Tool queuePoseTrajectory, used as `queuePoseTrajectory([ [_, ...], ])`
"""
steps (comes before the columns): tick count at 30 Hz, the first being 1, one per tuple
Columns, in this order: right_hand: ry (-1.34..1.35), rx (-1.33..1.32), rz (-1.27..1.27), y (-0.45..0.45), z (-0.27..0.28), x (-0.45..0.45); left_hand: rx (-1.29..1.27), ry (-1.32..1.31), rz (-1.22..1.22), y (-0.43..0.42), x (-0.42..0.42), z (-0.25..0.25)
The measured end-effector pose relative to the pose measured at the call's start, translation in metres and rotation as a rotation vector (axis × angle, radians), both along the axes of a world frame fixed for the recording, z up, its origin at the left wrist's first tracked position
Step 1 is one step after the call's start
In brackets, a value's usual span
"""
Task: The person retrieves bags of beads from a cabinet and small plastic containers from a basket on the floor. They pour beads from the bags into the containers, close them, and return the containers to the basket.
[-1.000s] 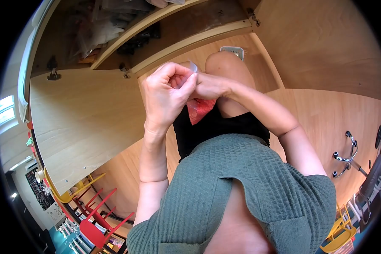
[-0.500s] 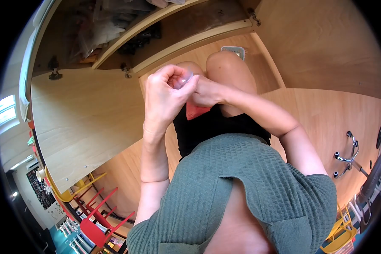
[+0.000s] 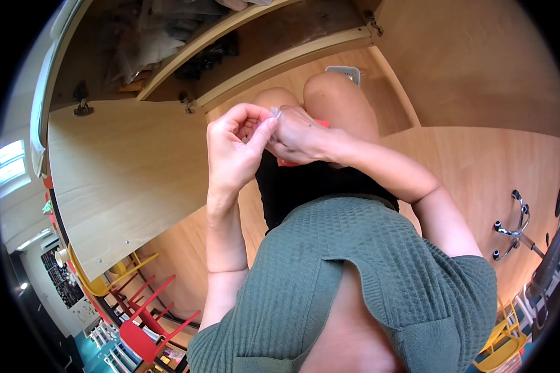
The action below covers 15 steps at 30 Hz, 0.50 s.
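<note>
Clock centred on the picture, 12 at top. Left hand (image 3: 231, 149) at 10–11 o'clock, thumb and index tip pinching a small clear plastic strip (image 3: 275, 112), other fingers curled. Right hand (image 3: 300, 135) at 12–1, bent inward, back up, right beside the left fingertips; its fingers mostly hidden, can't tell exact grip. Bright red packet (image 3: 287, 163) largely covered by the right hand, showing at that hand's 7 and 1 o'clock edges; can't tell if strip and packet are joined. Both hands above the lap: bare knees (image 3: 342, 102) around 12–1, black cloth shorts (image 3: 330, 186) just off centre at 3, green textured knit top (image 3: 354, 261) at 5–6.

Pale wooden cabinet door (image 3: 130, 174) at 9, browner wooden cabinet door (image 3: 479, 68) at 2, both swung open. Clear plastic bags (image 3: 146, 53) on a shelf, 10–11. Light grey plastic basket (image 3: 354, 74) at 1, past the knees. Chrome wheeled chair base (image 3: 513, 231) at 3, red chair (image 3: 137, 340) at 7–8, yellow chair (image 3: 501, 353) at 4.
</note>
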State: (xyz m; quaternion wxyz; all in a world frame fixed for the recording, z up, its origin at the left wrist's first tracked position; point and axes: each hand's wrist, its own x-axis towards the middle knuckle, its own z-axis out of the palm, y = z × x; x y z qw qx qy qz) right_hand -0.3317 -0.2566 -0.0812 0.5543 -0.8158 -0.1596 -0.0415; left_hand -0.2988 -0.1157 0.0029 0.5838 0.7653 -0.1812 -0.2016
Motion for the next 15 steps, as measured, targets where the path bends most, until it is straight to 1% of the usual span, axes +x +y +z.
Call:
queuePoseTrajectory([
  [4,0.06,-0.008,-0.008,-0.003,0.009,-0.003,-0.083,0.03,0.019,0.0,0.001,-0.008],
  [6,0.08,0.007,-0.01,-0.002,0.004,-0.003,-0.144,0.071,0.038,-0.002,0.003,-0.012],
  [7,0.09,0.015,-0.015,-0.002,-0.001,-0.003,-0.099,0.098,0.017,-0.004,0.004,-0.009],
  [9,-0.063,0.012,-0.024,0.001,-0.018,0.0,-0.006,0.156,-0.013,-0.006,0.003,-0.002],
  [10,-0.14,0.01,-0.025,0.003,-0.026,0.001,0.011,0.133,-0.011,-0.007,0.003,-0.003],
  [13,0.089,0.024,-0.006,-0.002,-0.004,-0.005,0.025,0.065,0.004,-0.01,0.001,-0.009],
  [15,0.244,-0.008,0.146,-0.019,0.023,-0.007,-0.013,0.026,0.019,-0.011,0.0,-0.011],
])
